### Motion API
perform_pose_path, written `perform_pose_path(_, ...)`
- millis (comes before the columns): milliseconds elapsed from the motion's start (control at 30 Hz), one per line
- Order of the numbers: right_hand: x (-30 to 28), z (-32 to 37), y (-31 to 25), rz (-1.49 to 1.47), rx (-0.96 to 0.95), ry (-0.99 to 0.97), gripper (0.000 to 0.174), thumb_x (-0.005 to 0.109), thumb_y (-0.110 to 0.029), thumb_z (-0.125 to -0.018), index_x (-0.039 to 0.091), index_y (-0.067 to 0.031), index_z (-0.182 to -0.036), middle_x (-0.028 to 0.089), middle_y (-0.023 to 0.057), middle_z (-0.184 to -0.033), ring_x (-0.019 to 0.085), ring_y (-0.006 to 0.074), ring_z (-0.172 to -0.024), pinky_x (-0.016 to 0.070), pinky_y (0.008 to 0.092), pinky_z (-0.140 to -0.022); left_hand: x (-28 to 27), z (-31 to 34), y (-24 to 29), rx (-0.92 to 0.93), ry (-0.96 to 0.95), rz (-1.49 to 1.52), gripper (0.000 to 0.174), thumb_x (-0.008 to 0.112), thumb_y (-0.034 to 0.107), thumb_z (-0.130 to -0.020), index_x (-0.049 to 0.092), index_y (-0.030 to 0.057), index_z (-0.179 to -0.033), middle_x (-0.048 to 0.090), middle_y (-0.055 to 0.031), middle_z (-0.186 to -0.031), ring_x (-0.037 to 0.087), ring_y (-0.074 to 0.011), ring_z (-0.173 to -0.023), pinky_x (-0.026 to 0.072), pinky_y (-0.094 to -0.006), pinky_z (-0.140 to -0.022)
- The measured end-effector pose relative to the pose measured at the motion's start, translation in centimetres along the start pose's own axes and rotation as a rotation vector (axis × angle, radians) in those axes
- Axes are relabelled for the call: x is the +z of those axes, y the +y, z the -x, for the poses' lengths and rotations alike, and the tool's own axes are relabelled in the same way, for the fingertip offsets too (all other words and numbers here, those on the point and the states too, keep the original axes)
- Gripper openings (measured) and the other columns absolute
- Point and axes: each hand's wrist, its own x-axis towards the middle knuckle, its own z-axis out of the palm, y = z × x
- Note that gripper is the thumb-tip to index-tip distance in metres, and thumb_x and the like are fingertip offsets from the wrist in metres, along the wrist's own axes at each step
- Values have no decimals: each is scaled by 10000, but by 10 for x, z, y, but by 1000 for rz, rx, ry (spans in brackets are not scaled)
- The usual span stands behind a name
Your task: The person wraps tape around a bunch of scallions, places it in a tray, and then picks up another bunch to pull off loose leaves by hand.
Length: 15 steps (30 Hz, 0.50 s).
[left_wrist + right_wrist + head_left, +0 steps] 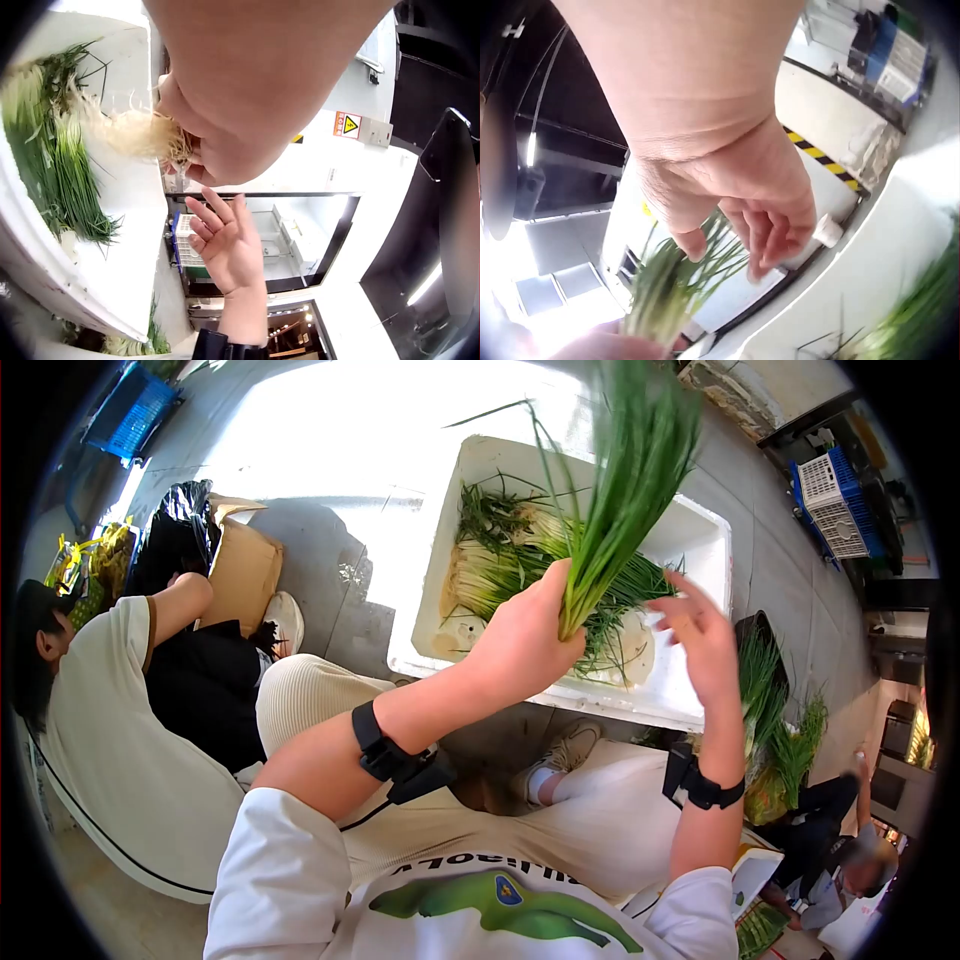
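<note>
My left hand grips a bunch of spring onions, its long green leaves pointing up and away over a white foam box. In the left wrist view the pale, stringy roots stick out of that hand. My right hand is raised over the box's right side, fingers loosely spread and nothing in them; the right wrist view shows it close to the green leaves. More spring onions lie inside the box, white ends to the left and greens to the right.
Greens lie on the floor right of the box. A person sits at my left near a cardboard box and a black plastic bag. Another person is at the lower right. Crates stand at the far right.
</note>
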Motion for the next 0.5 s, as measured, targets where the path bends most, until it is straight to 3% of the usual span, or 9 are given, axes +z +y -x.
perform_pose_path(67, 18, 13, -16, -398, 246, -320, 479, 707, -249, -914, 583, 10, -1298, 684, 69, -1066, 625, 130, -948, 493, 276, -789, 11, -2, -14, 180, 157, -188, 562, 640, 42, -829, 401, -30, -1333, 587, -227, -1133, 591, -405, -1015, 487, -432, -886)
perform_pose_path(167, 58, 23, -21, -607, 146, -340, 471, 720, -273, -910, 579, 10, -1260, 660, 55, -1064, 598, 108, -932, 484, 272, -797, 25, -6, -26, 282, 112, -451, 663, 665, 59, -792, 358, -61, -1368, 532, -227, -1190, 552, -383, -1045, 463, -433, -901)
perform_pose_path(200, 62, 23, -15, -609, 152, -332, 471, 720, -273, -910, 579, 10, -1260, 660, 55, -1064, 598, 108, -932, 484, 272, -797, 36, -9, -42, 312, 39, -742, 792, 695, 103, -762, 300, -74, -1425, 490, -219, -1211, 523, -361, -1061, 441, -422, -920)
perform_pose_path(333, 74, 16, 13, -534, 207, -311, 334, 702, -259, -929, 603, -20, -1139, 628, 11, -968, 549, 75, -846, 456, 253, -740, 25, 1, -14, 196, -77, -793, 862, 716, 151, -775, 255, -66, -1470, 483, -209, -1215, 533, -333, -1064, 436, -409, -927)
perform_pose_path(400, 72, 13, 16, -594, 249, -300, 273, 677, -227, -945, 602, -28, -1116, 601, -11, -915, 499, 69, -755, 417, 241, -675, 13, 3, -13, 275, -95, -650, 903, 743, 186, -790, 226, -79, -1482, 490, -254, -1259, 540, -344, -1111, 435, -416, -963)
perform_pose_path(500, 68, 8, 17, -696, 228, -291, 267, 672, -210, -944, 592, -34, -1127, 597, -15, -925, 495, 73, -754, 416, 243, -676, 8, 1, -16, 253, -44, -397, 924, 773, 251, -806, 229, -73, -1478, 509, -275, -1302, 567, -357, -1130, 465, -415, -959)
